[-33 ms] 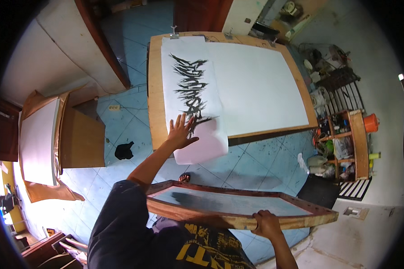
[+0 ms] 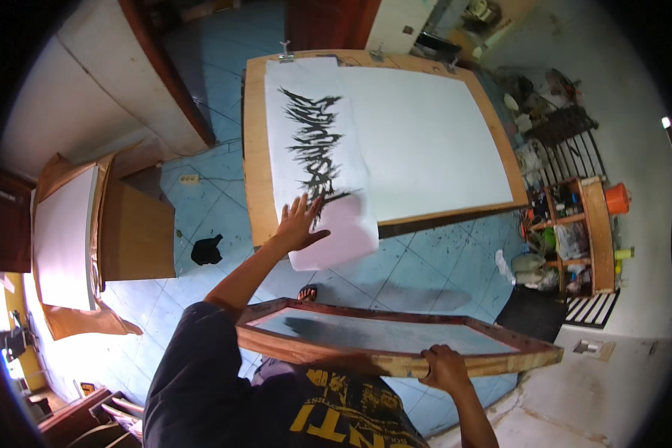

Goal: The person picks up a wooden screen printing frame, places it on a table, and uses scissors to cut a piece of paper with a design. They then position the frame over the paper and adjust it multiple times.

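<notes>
My left hand point(image 2: 300, 225) lies with spread fingers on the lower part of a long white printed sheet point(image 2: 343, 239), just over the end of its jagged black lettering point(image 2: 313, 138). The sheet lies along the left side of a wooden board point(image 2: 255, 149), and its near end hangs past the board's front edge. A large white sheet point(image 2: 433, 142) covers the rest of the board. Close to my body, my right hand point(image 2: 446, 369) grips the near rail of a wooden screen-printing frame point(image 2: 403, 364), which is tilted, with mesh inside it.
Metal clamps point(image 2: 286, 52) stand along the board's far edge. At the left, a stack of white paper point(image 2: 63, 231) in brown wrapping rests on a wooden box point(image 2: 138, 231). A wooden shelf point(image 2: 597, 239) with bottles and bags stands at the right. A black cloth point(image 2: 207, 250) lies on the tiled floor.
The view has shifted very slightly. Both hands, the printed sheet and the frame stay essentially where they were.
</notes>
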Tool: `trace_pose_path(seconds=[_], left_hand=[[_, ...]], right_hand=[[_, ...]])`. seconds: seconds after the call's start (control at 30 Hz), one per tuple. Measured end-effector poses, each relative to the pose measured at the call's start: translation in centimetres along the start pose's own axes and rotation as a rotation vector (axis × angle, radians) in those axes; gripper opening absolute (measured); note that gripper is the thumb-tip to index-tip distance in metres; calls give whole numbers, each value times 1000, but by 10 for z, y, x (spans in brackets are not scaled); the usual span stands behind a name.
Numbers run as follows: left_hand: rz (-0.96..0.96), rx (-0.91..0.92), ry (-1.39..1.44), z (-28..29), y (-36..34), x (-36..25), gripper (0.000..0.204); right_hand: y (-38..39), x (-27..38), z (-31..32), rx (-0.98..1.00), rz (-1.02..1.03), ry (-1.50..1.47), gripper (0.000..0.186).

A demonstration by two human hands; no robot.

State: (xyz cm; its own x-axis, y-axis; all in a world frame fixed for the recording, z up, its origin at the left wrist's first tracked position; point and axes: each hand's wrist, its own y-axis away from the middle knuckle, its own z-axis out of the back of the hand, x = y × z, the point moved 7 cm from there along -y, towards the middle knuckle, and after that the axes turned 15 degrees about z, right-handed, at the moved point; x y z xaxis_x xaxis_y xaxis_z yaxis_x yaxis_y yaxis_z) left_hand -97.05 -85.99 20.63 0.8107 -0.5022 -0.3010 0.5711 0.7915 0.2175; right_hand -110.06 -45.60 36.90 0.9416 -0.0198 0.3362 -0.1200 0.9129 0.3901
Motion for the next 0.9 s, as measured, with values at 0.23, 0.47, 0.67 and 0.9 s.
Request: trace_pose_path(seconds=[0.23, 0.47, 0.67, 0.9], left_hand=[[-326, 868, 122, 14, 195, -65, 85], [-257, 248, 12, -40, 193, -78, 59], [-172, 226, 60, -54, 150, -84, 44], [-13, 229, 95, -78, 108, -57, 57]], right_hand=[[10, -65, -26, -81, -6, -53, 44], [-18, -142, -52, -87, 57, -49, 49], [-79, -200, -53, -15, 106, 9, 59], [-156, -231, -43, 20, 237, 46, 61]])
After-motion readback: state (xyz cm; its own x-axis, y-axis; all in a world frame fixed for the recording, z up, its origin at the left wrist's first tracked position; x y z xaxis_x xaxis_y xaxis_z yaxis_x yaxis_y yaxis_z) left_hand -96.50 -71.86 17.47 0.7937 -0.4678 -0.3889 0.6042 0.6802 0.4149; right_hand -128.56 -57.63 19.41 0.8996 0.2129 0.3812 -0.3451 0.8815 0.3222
